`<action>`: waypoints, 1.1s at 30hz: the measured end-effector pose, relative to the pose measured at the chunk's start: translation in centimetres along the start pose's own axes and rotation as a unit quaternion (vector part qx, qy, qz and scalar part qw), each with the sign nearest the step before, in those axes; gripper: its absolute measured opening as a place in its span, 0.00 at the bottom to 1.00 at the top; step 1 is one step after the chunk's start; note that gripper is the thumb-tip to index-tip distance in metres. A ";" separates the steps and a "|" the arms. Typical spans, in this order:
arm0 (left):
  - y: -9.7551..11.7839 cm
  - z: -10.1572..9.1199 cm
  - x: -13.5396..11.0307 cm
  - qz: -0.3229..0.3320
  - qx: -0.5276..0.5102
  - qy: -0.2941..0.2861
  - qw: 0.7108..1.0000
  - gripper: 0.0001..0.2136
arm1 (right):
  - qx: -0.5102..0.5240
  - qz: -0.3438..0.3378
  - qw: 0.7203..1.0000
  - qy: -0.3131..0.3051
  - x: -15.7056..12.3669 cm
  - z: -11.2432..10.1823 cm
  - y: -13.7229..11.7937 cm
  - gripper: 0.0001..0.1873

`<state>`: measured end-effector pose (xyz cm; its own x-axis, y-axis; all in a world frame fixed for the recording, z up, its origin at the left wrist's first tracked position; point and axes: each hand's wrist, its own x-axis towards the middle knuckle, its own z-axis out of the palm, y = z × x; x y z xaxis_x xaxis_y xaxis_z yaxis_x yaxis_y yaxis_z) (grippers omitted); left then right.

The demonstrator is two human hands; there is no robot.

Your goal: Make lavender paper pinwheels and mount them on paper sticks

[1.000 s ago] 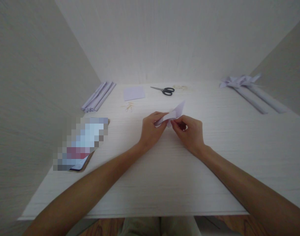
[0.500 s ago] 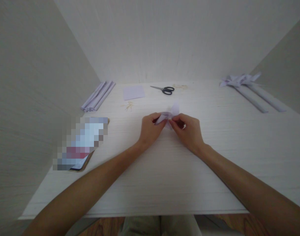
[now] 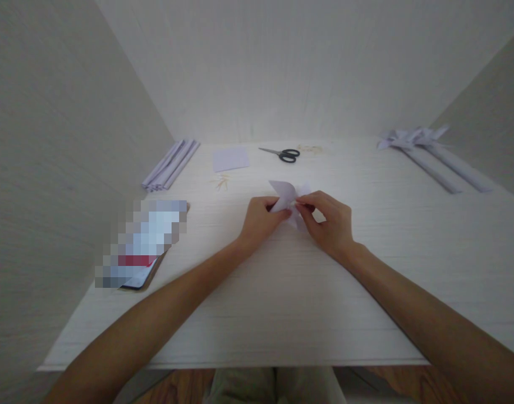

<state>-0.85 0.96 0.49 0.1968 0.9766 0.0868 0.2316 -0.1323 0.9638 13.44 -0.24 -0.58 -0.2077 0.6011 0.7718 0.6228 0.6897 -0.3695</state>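
Observation:
A small folded piece of pale lilac paper [image 3: 287,194] is held just above the middle of the white table [image 3: 282,292]. My left hand [image 3: 261,220] pinches its left side with fingers closed. My right hand [image 3: 329,224] pinches its right side, thumb and forefinger pressed together on the paper. Pointed flaps of the paper stick up behind my fingertips.
Black-handled scissors [image 3: 282,154] and a flat lilac sheet [image 3: 230,159] lie at the back. Rolled paper sticks [image 3: 169,165] lie back left, small toothpick-like sticks [image 3: 221,182] near them. Paper pinwheels on rolled stems [image 3: 429,150] lie back right. A blurred-out flat object [image 3: 143,244] lies left. Walls enclose three sides.
The paper has been turned and folded between my fingers: its long flap pointed up to the right, now a flap points up to the left. Both hands stayed in place.

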 end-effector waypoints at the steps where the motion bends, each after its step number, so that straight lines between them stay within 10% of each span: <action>1: 0.0 0.0 0.0 -0.005 0.006 0.000 1.000 0.04 | 0.002 -0.007 1.000 -0.005 0.0 0.0 0.0 0.06; 19: 0.1 0.3 0.0 -0.003 0.065 -0.015 0.998 0.06 | -0.142 0.020 0.984 -0.105 0.2 0.0 -0.2 0.12; 33: -0.2 -0.8 0.8 0.001 0.023 -0.094 0.995 0.12 | -0.041 0.175 0.979 -0.092 0.4 0.2 0.7 0.11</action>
<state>-1.46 1.91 0.54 0.3717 0.9277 0.0351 0.2740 -0.1458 0.9506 13.62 0.54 -0.68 -0.0980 0.8633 0.4951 0.7376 0.3971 -0.5462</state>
